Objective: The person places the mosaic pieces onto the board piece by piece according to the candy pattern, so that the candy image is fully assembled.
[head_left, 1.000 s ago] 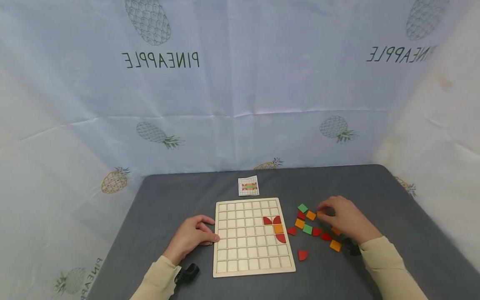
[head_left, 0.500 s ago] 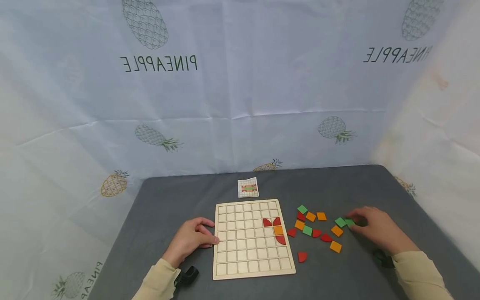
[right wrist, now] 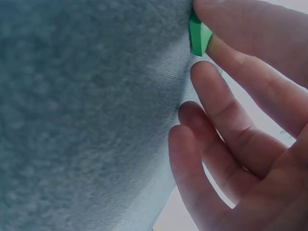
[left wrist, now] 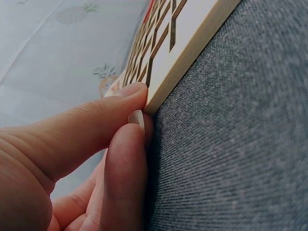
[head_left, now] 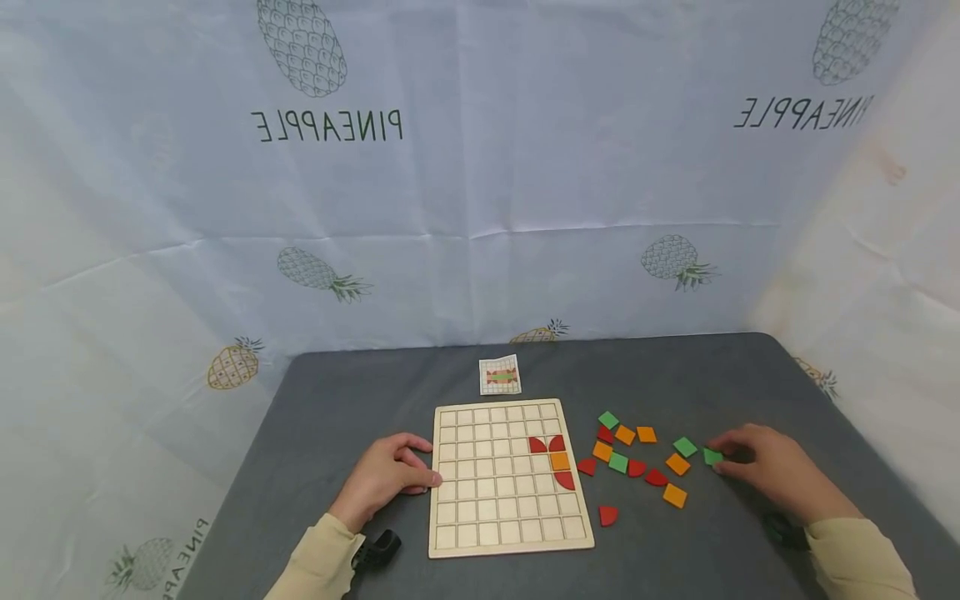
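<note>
My left hand (head_left: 390,473) holds the left edge of a pale wooden grid board (head_left: 487,552). In the left wrist view the thumb (left wrist: 130,91) lies on the board's rim, with a curled finger against its side. Red quarter-round tiles (head_left: 565,481) and an orange square tile (head_left: 559,461) sit in cells at the board's right side. Over on the right, my right hand (head_left: 776,467) pinches a green square tile (head_left: 712,457) at the table surface. The right wrist view shows this green tile (right wrist: 199,36) between thumb and index finger; the other fingers are loosely bent.
Loose orange squares (head_left: 675,496), red quarter-rounds (head_left: 608,516) and green squares (head_left: 685,447) lie between the board and my right hand. A small pattern card (head_left: 499,375) lies behind the board on the grey table (head_left: 360,383). A pineapple-print cloth (head_left: 465,183) hangs behind.
My right hand has moved right from an orange tile to a green one, shifting that green tile slightly right and nearer, apart from its green neighbour. The left hand stays at the board.
</note>
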### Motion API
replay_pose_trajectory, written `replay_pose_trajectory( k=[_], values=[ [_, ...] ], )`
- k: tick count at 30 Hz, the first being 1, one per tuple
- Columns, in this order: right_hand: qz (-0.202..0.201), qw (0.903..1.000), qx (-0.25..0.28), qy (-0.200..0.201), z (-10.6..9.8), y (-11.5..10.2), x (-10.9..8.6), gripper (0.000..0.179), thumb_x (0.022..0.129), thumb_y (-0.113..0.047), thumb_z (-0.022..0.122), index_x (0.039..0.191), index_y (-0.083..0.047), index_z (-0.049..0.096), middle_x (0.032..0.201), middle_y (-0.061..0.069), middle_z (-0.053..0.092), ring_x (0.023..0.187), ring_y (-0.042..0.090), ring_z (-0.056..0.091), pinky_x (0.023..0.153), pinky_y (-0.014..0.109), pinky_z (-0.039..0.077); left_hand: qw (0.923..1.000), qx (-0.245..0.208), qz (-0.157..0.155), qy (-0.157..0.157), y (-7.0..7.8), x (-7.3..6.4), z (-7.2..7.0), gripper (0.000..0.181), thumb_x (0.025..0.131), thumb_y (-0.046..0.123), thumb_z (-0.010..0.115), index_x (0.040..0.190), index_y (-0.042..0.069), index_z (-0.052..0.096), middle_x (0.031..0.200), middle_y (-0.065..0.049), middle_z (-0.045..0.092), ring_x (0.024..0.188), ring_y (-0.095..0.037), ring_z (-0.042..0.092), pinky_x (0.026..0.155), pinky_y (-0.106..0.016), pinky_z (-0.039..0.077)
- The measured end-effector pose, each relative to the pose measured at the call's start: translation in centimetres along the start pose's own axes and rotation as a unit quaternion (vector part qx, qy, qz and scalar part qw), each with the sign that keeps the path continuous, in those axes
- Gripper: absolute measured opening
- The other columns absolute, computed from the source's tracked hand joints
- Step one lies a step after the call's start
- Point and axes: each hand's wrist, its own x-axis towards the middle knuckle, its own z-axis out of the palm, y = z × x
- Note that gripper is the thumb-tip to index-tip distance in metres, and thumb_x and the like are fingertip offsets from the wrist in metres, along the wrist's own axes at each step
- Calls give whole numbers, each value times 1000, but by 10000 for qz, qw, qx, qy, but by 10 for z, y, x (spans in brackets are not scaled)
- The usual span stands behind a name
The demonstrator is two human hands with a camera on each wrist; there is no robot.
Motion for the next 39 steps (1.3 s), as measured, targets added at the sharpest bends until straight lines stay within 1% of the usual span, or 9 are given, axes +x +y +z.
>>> replay_pose_trajectory(
  k=[5, 9, 11, 14, 19, 23, 27, 33, 39],
  values=[
    [-16, 9997, -28, 238, 0, -7, -5, 27, 87, -25, 91, 110, -14, 83, 103, 0, 74, 95, 26, 70, 81, 56, 62, 10000, -51, 37, -21, 1, 0, 0, 60, 76, 15, 99, 128, 3, 71, 87, -9, 77, 74, -20, 73, 72, -36, 67],
    [-217, 9986, -36, 471, 2, -26, -4, 24, 88, -26, 90, 108, -17, 83, 102, -2, 74, 95, 25, 70, 81, 55, 61, 10000, -42, 24, -6, 2, -1, 0, 60, 76, 14, 99, 127, 3, 71, 86, -9, 77, 74, -20, 72, 72, -36, 67],
    [-352, 9982, 3, 488, 4, -41, 0, 22, 88, -27, 90, 108, -18, 84, 101, -4, 73, 95, 24, 69, 81, 52, 61, 10000, -14, 12, 36, 3, -1, 0, 59, 76, 14, 99, 126, 3, 71, 86, -9, 77, 73, -20, 72, 72, -36, 66],
    [-591, 9975, 104, 368, 9, -66, 9, 22, 89, -26, 90, 108, -18, 83, 101, -5, 72, 97, 23, 66, 82, 50, 61, 10000, 22, -14, 95, 3, -1, 1, 59, 75, 15, 100, 125, 4, 72, 86, -9, 76, 72, -20, 72, 71, -36, 66],
    [-894, 9956, 160, 236, 25, -113, 29, 20, 90, -26, 90, 108, -20, 83, 100, -7, 69, 100, 19, 62, 85, 45, 60, 10000, -33, -32, 79, 3, -1, 1, 59, 74, 15, 100, 125, 4, 73, 86, -9, 76, 74, -21, 73, 72, -36, 67],
    [-1270, 9911, 320, 254, 35, -149, 39, 18, 90, -24, 90, 107, -21, 83, 97, -7, 66, 96, 16, 55, 77, 33, 55, 10000, -58, -29, 58, 2, -1, 1, 59, 75, 15, 100, 126, 4, 72, 87, -10, 76, 74, -21, 73, 73, -36, 67],
    [-1532, 9869, 485, 173, 47, -176, 47, 18, 90, -21, 91, 107, -23, 84, 96, -8, 65, 96, 15, 54, 72, 28, 50, 10000, -37, -20, 44, 2, -1, 1, 58, 75, 16, 100, 126, 5, 73, 87, -10, 75, 74, -22, 73, 73, -36, 67],
    [-1831, 9810, 633, -53, 63, -196, 49, 20, 90, -20, 90, 108, -21, 83, 103, -9, 67, 102, 16, 57, 75, 26, 55, 10000, -7, -34, 70, 2, -1, 2, 58, 75, 15, 100, 125, 5, 73, 87, -10, 75, 74, -22, 72, 73, -36, 67],
    [-2033, 9780, 462, 50, 70, -205, 49, 18, 89, -17, 91, 106, -17, 84, 97, -8, 66, 97, 11, 53, 75, 25, 53, 9999, 11, -98, 112, 2, 0, 2, 58, 74, 17, 100, 124, 6, 73, 87, -9, 75, 74, -21, 72, 72, -36, 67]
  ],
)
